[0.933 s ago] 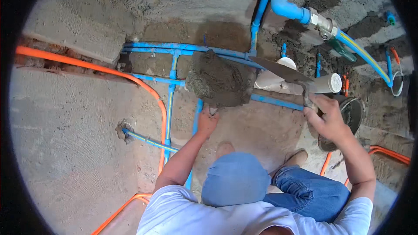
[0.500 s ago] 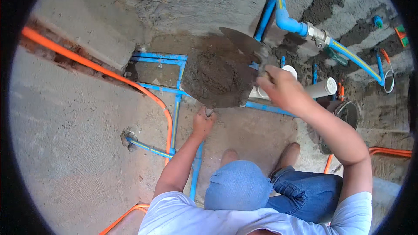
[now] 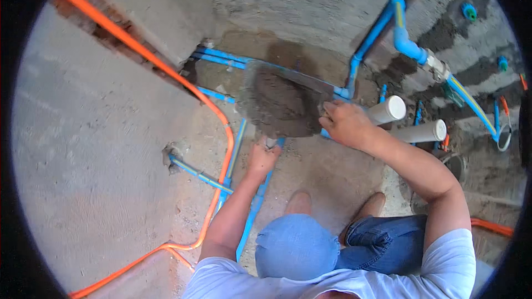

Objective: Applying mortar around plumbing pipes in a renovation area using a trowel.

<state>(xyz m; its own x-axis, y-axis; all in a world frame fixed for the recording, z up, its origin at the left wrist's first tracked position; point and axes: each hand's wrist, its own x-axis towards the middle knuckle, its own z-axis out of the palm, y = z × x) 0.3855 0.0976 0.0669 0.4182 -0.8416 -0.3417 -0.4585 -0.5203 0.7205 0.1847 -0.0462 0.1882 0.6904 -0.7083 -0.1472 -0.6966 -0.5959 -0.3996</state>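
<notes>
Taking the mortar board [image 3: 280,105] as the landmark: far to its left an orange conduit [image 3: 166,69] runs down along the foot of the grey rendered wall [image 3: 83,149], bends at the floor and carries on toward the lower left. Between that conduit and the board, blue pipes [image 3: 219,58] come out of a chased corner of the wall and run along the floor, and one short blue pipe [image 3: 199,174] sticks out of a hole low in the wall.

Directly below the board sits the left hand [image 3: 261,158], its fingers curled shut around the board's handle underneath; the handle itself is mostly hidden by the hand. The board is held roughly level and close to the wall, loaded with a dark, wet heap of mortar [image 3: 277,108] that covers most of its top.

At the board's right edge is the right hand [image 3: 346,124], fingers closed on the grip of a trowel [image 3: 299,77]; the thin blade lies along the far edge of the board, touching the mortar.

Just right of that hand two white pipe stubs [image 3: 390,109] lie side by side, ends facing the camera. Above and right of the board a thicker blue pipe [image 3: 402,36] drops down the rough wall, elbows, and joins a fitting that runs on to the right.

Below the board, the person's knee in blue denim and two brown shoes [image 3: 299,202] rest on the bare concrete floor [image 3: 327,171].
</notes>
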